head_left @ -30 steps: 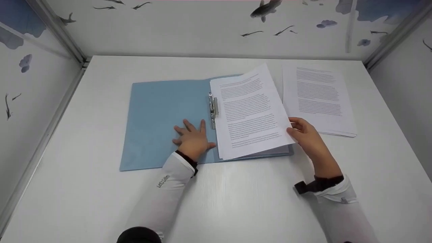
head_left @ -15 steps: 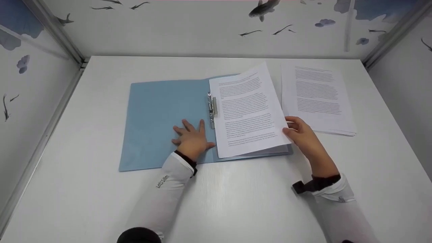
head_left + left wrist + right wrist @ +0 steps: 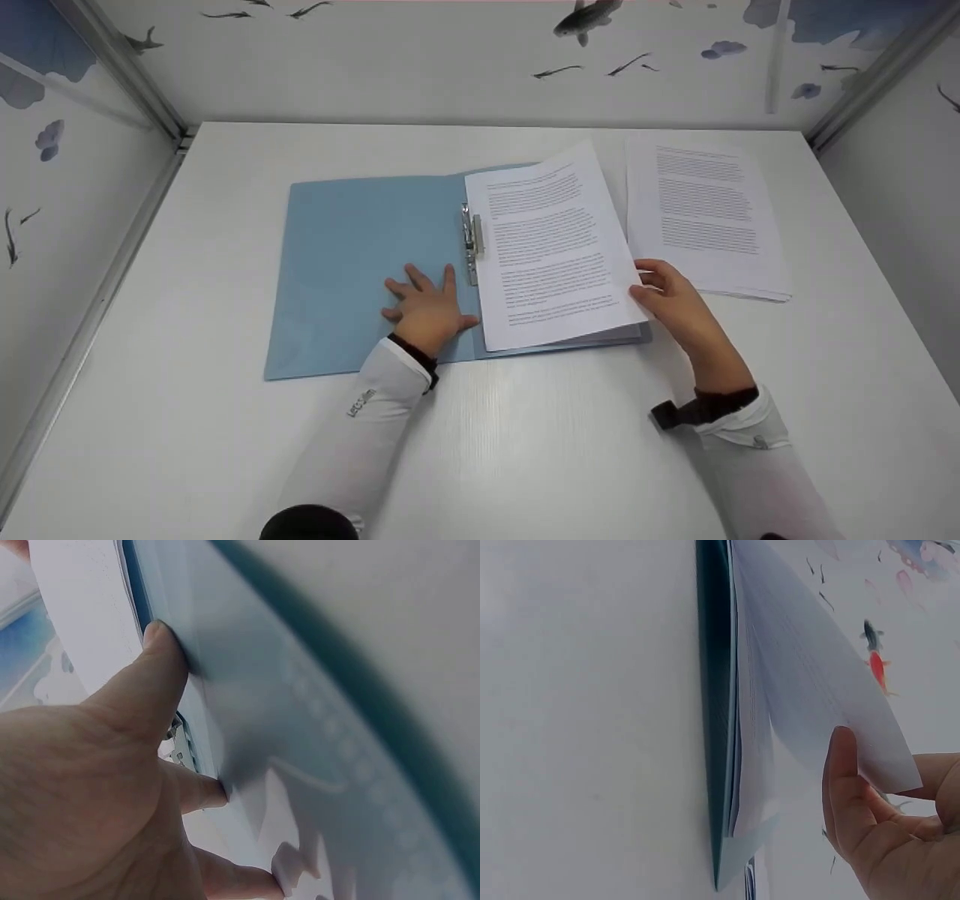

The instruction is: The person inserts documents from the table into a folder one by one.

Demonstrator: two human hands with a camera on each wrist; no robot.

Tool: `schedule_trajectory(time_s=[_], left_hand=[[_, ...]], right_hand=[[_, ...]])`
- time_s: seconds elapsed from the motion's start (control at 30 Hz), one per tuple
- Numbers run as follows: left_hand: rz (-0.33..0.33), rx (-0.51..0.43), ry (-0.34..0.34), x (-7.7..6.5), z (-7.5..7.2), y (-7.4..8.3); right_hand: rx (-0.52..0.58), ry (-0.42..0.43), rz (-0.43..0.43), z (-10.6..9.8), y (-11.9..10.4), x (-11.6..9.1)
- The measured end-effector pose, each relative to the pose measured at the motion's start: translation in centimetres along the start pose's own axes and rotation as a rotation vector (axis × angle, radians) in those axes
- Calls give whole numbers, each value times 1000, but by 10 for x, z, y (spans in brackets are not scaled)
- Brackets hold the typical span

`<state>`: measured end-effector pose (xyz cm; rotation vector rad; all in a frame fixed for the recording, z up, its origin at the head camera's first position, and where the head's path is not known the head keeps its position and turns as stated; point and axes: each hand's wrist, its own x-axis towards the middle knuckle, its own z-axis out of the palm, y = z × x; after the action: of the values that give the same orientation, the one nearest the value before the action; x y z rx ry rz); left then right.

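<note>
An open blue folder point(image 3: 352, 247) lies on the white table with a metal clip point(image 3: 472, 244) along its spine. My left hand point(image 3: 429, 311) presses its spread fingertips on the left cover, thumb close to the spine. My right hand point(image 3: 675, 300) pinches the lower right corner of a printed sheet point(image 3: 555, 247) between thumb and fingers. In the right wrist view that lifted sheet point(image 3: 810, 667) curves up, away from the papers point(image 3: 742, 765) under it. The left wrist view shows my thumb point(image 3: 154, 667) on the blue cover beside the paper edge.
A second stack of printed sheets point(image 3: 709, 210) lies to the right of the folder, close to my right hand. White panels with painted fish point(image 3: 589, 21) stand behind the table and at its sides. The table's front part point(image 3: 525, 450) is bare white.
The right hand, with the sheet's corner, has shifted slightly left since a second ago and barely moved in the last half second. The left hand stays in place on the cover.
</note>
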<state>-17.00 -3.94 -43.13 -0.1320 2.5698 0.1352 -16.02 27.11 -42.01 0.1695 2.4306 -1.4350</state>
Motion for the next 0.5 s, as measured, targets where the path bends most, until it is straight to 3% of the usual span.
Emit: schedule_trajectory(time_s=[0.5], left_hand=[[-14,-13,-17,2,0,0]], right_hand=[[-24,3,-1,3,4,3]])
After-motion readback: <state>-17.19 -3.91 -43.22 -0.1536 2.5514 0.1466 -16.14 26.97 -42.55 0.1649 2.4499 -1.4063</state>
